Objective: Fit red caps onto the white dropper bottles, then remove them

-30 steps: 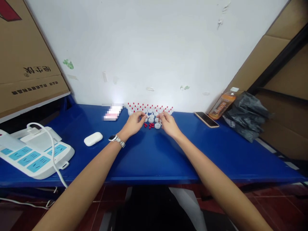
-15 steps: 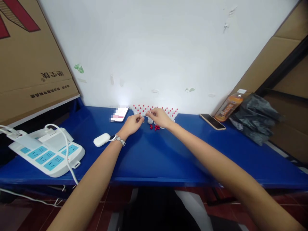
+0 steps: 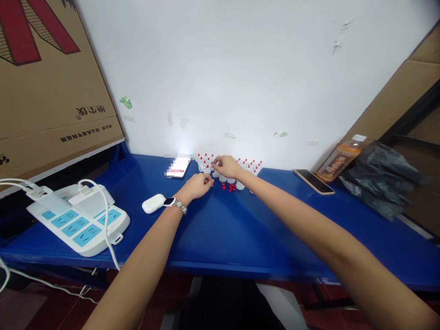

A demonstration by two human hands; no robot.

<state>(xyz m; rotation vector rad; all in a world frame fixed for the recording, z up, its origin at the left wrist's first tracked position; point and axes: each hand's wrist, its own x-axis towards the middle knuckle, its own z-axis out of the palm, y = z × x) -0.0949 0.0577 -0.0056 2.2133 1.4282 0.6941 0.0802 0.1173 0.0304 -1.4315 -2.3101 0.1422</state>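
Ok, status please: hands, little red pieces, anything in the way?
Left hand: fingertips together, grip unclear. Right hand: at the red-tipped white pieces, grip unclear. Loose red pieces on the blue table. Right hand partly blocks the view.

Likely workroom: blue table [image 3: 220,247], cardboard carton [image 3: 48,96], power strip [image 3: 77,225]

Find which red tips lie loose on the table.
The loose red tips scattered on the blue table, on the near side of the white nozzle caps; the capped-on red tips, nearer the wall, stand atop such caps.
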